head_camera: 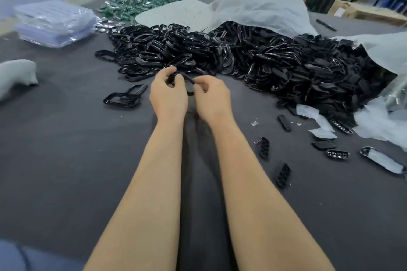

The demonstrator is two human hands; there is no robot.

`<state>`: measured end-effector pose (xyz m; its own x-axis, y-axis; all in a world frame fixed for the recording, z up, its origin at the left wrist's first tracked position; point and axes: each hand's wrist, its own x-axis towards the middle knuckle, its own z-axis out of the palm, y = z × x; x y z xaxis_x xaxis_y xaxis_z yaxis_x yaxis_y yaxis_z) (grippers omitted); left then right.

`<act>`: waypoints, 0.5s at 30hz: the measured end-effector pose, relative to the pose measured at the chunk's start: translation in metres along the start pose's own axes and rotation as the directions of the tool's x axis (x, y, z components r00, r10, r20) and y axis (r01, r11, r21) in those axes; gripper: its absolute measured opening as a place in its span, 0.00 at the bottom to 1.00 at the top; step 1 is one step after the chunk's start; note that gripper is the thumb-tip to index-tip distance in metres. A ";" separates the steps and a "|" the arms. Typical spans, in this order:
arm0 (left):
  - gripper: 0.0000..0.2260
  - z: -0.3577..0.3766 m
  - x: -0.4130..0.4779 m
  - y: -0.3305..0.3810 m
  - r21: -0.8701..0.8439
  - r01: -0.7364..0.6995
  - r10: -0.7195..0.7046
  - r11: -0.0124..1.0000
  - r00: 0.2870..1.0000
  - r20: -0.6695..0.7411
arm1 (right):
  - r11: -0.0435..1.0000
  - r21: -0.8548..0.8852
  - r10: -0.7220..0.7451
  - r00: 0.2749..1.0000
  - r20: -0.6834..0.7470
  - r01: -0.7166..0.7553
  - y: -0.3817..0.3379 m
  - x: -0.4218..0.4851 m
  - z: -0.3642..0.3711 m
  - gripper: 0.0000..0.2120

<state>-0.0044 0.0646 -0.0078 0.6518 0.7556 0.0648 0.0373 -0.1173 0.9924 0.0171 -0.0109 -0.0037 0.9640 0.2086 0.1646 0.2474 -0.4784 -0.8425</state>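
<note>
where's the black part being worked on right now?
Head view, centre: the black part is pinched between the left hand and right hand, by the near edge of the pile of black parts.

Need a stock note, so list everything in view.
Glossy black plastic oval rings: heap, black, table centre.
White plastic bag: one, white, behind heaps.
Matte black slotted plastic pieces: heap, black, spilling from bag, right.
Shiny green pieces: heap, green, rear left.
Wrapped packet stack: one, bluish, far left.
Small black plastic part: one, black, held, centre.
Black rectangular plastic frames: two, black, left of part.
Left hand: one, pinches part.
Right hand: one, pinches part.
</note>
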 end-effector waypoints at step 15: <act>0.07 0.097 -0.091 0.024 -0.533 0.256 -0.192 0.806 0.966 0.173 | 0.816 -0.548 0.343 0.917 0.203 -0.184 0.051 -0.057 -0.138 0.19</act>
<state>0.0107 -0.0692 -0.0002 0.7536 0.6410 -0.1459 -0.2073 0.4424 0.8726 -0.0117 -0.1650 0.0153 0.9494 0.2005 -0.2417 0.0782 -0.8963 -0.4366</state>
